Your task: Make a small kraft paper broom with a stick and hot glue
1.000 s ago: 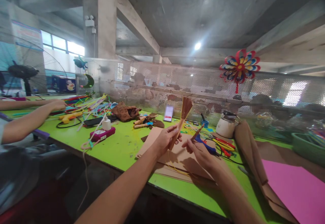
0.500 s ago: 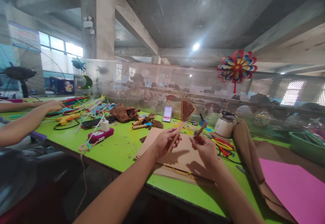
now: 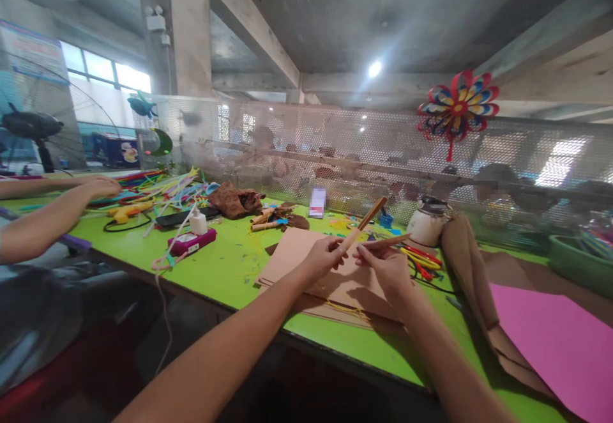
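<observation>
My left hand (image 3: 328,258) is closed around the pale stalk of a brown pleated paper fan (image 3: 372,213), which is turned nearly edge-on and tilts up to the right. Close beside it, my right hand (image 3: 387,271) pinches a narrow brown paper strip (image 3: 391,241), pointing right. Both hands are over a stack of brown cardboard sheets (image 3: 292,250) on the green table. Thin yellow strands (image 3: 342,309) lie across the stack near its front edge.
At left, a co-worker's hand (image 3: 103,186) is by coloured pipe-like strips (image 3: 143,186), a yellow glue gun (image 3: 129,211) and a magenta power strip (image 3: 191,242). A phone (image 3: 317,202) stands behind. A kettle (image 3: 426,225), red-and-yellow-handled tools (image 3: 424,258) and pink paper (image 3: 550,340) are at right.
The paper fan has swung from upright and spread to edge-on, leaning right. The strip in my right hand has turned flatter, and the hands are closer together. The view has shifted slightly.
</observation>
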The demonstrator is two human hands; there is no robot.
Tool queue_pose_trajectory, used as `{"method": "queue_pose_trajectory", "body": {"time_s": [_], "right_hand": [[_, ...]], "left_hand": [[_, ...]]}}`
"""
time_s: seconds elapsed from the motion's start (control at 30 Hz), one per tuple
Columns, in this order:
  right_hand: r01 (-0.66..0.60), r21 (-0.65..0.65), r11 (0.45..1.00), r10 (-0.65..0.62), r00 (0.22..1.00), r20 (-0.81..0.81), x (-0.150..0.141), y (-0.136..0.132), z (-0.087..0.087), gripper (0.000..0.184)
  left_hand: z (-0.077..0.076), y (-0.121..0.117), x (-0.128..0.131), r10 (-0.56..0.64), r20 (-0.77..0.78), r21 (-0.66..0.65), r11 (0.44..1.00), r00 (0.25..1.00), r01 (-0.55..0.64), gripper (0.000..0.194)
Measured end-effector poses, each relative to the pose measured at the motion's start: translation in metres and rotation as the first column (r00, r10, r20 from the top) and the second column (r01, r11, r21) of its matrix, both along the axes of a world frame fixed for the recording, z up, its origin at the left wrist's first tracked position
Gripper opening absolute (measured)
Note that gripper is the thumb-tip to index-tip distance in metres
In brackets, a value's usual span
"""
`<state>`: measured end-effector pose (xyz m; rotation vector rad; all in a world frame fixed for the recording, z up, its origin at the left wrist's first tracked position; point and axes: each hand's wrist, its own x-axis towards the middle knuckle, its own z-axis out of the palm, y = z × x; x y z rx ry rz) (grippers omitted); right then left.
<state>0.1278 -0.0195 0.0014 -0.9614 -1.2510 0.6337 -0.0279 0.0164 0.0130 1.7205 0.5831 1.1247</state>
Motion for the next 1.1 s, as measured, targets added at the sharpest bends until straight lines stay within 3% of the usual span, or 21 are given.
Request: {"method": "queue_pose_trajectory", "body": {"time_s": [0.1,0.2,0.47,0.63,0.8,1.1], "right_hand": [[0.027,-0.005,1.000,-0.026,0.997,0.070,-0.002,0.000,0.000,0.033],[0.012,0.006,1.000,-0.012,0.991,0.136,-0.003,0.000,0.000,0.034],[0.010,0.101,0.995,-0.035,0.966,0.258,-0.002,-0.006,0.000,0.023],[0.090,0.124,0.988,-0.125,0.938,0.322,-0.003,-0.004,-0.001,0.028],[0.036,0.123,0.992,-0.082,0.915,0.396,-0.005,-0.005,0.001,0.034],[0.079,0.043,0.996,-0.088,0.959,0.270,-0.004,-0.005,-0.002,0.027]], "left_hand": [[-0.003,0.000,0.003,0.059,-0.017,0.087,0.995,0.998,-0.057,0.028],[-0.005,0.001,0.005,0.039,-0.008,0.093,0.995,0.999,-0.038,0.029],[0.001,-0.010,0.009,-0.154,0.026,-0.034,0.987,0.988,0.155,0.027],[0.003,-0.014,0.007,-0.153,0.081,-0.123,0.979,0.985,0.162,0.031],[0.003,-0.011,0.005,-0.139,0.152,-0.174,0.971,0.978,0.165,0.022],[0.003,-0.011,0.006,-0.182,0.023,-0.236,0.955,0.983,0.182,0.017]]}}
